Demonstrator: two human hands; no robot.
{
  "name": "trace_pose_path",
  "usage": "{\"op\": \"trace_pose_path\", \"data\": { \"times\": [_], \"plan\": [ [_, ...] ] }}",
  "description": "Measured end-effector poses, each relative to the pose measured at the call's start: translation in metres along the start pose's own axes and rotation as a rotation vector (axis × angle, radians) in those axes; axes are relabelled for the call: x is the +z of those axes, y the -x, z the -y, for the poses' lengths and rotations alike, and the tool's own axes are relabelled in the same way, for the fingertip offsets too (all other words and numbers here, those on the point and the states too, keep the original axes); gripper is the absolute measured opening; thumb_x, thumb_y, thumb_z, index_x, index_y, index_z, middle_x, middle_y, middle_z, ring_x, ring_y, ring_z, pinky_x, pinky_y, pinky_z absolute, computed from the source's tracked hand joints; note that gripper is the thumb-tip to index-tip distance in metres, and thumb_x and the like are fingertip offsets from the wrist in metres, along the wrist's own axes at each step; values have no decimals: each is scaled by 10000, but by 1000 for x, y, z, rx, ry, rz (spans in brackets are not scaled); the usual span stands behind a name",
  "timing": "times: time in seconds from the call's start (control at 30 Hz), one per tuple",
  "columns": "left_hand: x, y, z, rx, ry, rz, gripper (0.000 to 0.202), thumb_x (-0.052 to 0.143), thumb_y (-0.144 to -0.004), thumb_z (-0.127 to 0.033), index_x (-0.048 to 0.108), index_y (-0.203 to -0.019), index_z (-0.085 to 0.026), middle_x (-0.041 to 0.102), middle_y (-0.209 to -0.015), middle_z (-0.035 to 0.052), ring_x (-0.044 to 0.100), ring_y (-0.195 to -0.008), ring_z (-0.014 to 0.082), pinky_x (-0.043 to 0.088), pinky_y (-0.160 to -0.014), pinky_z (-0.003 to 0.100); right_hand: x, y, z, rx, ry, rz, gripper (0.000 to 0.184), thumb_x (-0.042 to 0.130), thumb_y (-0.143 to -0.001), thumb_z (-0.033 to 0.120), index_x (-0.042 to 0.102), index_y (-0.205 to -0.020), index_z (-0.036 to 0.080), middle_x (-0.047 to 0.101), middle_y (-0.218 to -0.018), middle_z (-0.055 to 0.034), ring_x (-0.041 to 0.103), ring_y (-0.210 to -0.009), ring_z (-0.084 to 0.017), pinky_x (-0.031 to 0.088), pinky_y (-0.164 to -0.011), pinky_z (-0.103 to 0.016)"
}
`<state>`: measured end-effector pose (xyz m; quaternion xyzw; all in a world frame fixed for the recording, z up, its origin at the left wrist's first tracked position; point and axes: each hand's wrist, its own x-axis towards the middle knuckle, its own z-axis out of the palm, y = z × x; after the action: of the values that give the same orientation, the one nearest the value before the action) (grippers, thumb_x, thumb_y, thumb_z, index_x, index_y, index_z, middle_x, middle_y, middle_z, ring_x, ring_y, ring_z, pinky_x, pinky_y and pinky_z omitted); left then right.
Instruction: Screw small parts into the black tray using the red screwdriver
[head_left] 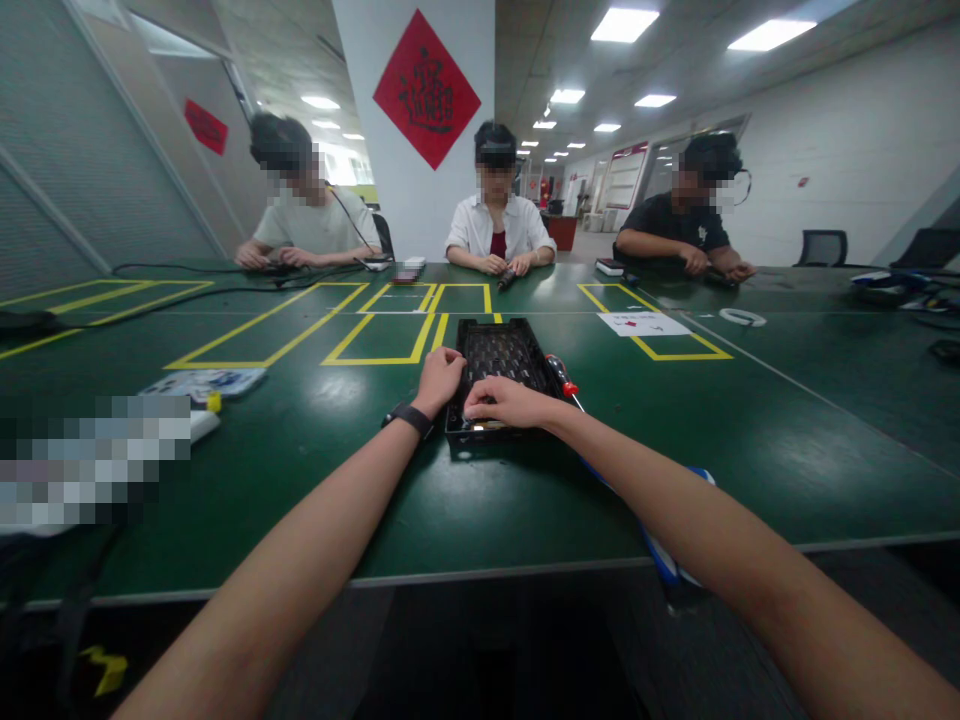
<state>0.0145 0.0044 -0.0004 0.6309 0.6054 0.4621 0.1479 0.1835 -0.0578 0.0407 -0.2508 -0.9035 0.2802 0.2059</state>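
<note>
The black tray (501,352) lies on the green desk (750,430) under both hands: left hand (439,380) curled against its left rim (grip unclear), right hand (504,402) spread over its near end, grasping nothing. A red-handled screwdriver (561,376) lies just right.

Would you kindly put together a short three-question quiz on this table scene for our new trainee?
1. True or false: the screwdriver lies to the left of the tray.
2. Which wrist wears the black band? A: left. B: right. C: neither.
3. Fill in: the right hand rests on the tray's ____ end.

Key
1. False: it lies along the tray's right side.
2. A.
3. Near.
</note>
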Motion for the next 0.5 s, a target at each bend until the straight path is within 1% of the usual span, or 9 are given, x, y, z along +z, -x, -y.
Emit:
{"op": "trace_pose_path", "data": {
  "times": [0.2, 0.4, 0.5],
  "plan": [
    [-2, 1, -2, 2, -1, 0, 150, 482, -760, -237, 594, -820, -157, 627, -907, 67, 556, -889, 184, 434, -824, 311, 0, 0, -1, 12, -19, 51, 220, 565, -802, 279, 683, -813, 94, 666, -776, -47, 569, -702, -113, 421, -707, -217],
    [-2, 2, -2, 12, 1, 1, 153, 478, -765, -241, 596, -815, -158, 626, -893, 68, 559, -873, 185, 436, -813, 312, 0, 0, 2, 27, -39, 75, 241, 565, -798, 295, 682, -794, 85, 651, -705, -30, 535, -623, -94, 402, -639, -201],
    [-1, 1, -1, 10, -2, -4, 158, 477, -764, -243, 597, -813, -154, 624, -895, 74, 557, -869, 188, 436, -807, 316, 1, 0, 1, 26, -53, 73, 241, 575, -789, 298, 683, -789, 82, 653, -711, -34, 537, -628, -95, 401, -634, -201]
  ]
}}
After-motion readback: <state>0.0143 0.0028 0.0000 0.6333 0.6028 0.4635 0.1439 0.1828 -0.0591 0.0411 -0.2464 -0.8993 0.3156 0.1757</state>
